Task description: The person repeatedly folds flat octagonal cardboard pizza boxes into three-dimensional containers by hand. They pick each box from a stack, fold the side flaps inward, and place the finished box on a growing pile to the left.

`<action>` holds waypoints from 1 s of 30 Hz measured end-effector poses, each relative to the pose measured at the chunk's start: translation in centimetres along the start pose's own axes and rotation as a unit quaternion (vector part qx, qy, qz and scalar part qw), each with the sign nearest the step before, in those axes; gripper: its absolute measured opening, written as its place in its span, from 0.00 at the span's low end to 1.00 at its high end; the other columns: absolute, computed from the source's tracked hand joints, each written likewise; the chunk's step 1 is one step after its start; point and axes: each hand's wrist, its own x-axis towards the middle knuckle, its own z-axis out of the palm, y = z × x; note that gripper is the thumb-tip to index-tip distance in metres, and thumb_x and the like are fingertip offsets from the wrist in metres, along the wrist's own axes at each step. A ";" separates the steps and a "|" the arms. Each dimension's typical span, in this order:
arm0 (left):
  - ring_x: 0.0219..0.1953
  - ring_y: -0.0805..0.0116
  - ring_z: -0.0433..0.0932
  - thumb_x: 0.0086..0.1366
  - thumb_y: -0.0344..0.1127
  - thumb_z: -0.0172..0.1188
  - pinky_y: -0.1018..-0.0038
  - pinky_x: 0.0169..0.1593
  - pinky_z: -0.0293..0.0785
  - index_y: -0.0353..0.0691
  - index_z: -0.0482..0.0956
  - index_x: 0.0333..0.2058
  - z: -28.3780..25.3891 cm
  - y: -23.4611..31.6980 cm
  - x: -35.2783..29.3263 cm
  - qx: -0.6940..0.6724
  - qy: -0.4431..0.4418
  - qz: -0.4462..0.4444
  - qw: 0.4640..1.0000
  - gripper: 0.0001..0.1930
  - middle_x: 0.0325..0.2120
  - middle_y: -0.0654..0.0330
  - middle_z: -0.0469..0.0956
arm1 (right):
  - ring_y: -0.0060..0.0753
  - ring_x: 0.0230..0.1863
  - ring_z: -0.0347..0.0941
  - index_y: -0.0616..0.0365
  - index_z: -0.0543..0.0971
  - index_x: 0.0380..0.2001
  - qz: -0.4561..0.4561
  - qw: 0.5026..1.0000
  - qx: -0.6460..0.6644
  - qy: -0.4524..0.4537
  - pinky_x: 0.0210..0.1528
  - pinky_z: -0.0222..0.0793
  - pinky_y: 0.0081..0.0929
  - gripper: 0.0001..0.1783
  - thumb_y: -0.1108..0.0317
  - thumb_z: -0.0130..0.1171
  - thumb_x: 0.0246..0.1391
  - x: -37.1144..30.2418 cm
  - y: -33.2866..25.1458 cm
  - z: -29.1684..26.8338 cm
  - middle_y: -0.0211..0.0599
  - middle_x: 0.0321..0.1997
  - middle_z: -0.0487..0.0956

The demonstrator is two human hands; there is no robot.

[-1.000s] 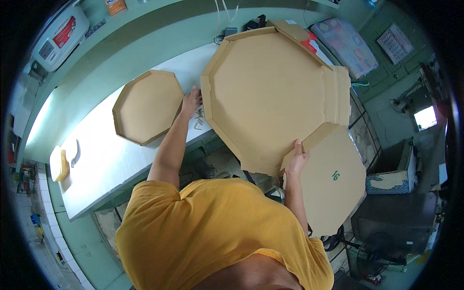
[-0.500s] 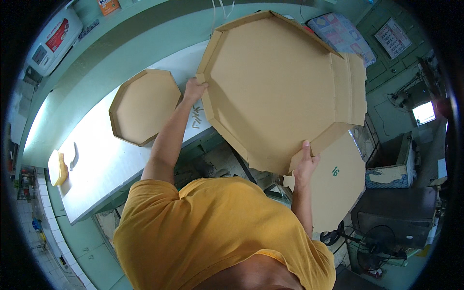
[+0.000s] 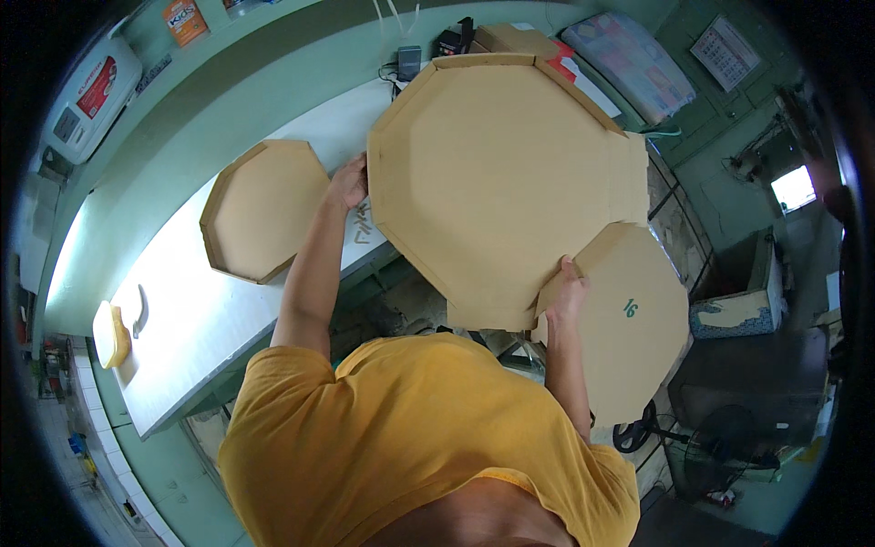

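And here's the big box [image 3: 492, 182], open side up, lower half jutting past the front edge of the counter [image 3: 196, 319] and out toward the yellow shirt [image 3: 428, 410]. Left hand [image 3: 347, 185] at its left wall, fingers bent against the cardboard, tips hidden, so no telling how tight that hold is. Over to the right hand [image 3: 567, 294], closed on the box's lower right edge, thumb on top, the other fingers out of sight beneath; whether it pinches the panel [image 3: 629, 356] too, I can't tell. Tight on the left, with the small box [image 3: 264, 214] near and only a narrow gap, filled by that left hand! Tight at the far edge too, an adapter [image 3: 409, 62] just beside it. The widest room is on the counter's left, between small box and yellow block [image 3: 114, 335]. Now the count: two hands, three eight-sided cardboard pieces, one big, one small, one panel with a green mark; one adapter, one yellow block, one calendar [image 3: 725, 53], one fan [image 3: 720, 447].
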 end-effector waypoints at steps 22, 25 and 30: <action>0.60 0.55 0.66 0.63 0.35 0.57 0.60 0.64 0.58 0.42 0.76 0.50 28.5 -20.6 -7.4 0.524 -0.416 0.381 0.639 0.17 0.53 0.54 0.73 | 0.32 0.30 0.72 0.66 0.74 0.40 0.003 0.973 0.064 0.223 0.33 0.70 0.31 0.11 0.75 0.56 0.53 -0.5 0.7 -33.7 0.38 0.32 0.76; 0.60 0.54 0.66 0.59 0.39 0.61 0.52 0.67 0.51 0.42 0.76 0.51 31.6 -23.0 -10.6 0.567 -0.511 0.338 0.552 0.20 0.54 0.55 0.73 | 0.40 0.37 0.76 0.60 0.74 0.48 -0.061 0.949 -0.176 0.255 0.37 0.72 0.34 0.17 0.71 0.58 0.53 -3.6 -0.6 -36.4 0.41 0.37 0.78; 0.60 0.53 0.66 0.57 0.40 0.63 0.50 0.67 0.50 0.45 0.79 0.48 31.6 -24.3 -11.2 0.620 -0.523 0.317 0.492 0.19 0.52 0.59 0.75 | 0.42 0.56 0.70 0.52 0.75 0.52 -0.399 0.585 -0.706 0.008 0.55 0.66 0.37 0.22 0.65 0.60 0.52 -6.3 -2.7 -38.8 0.37 0.46 0.78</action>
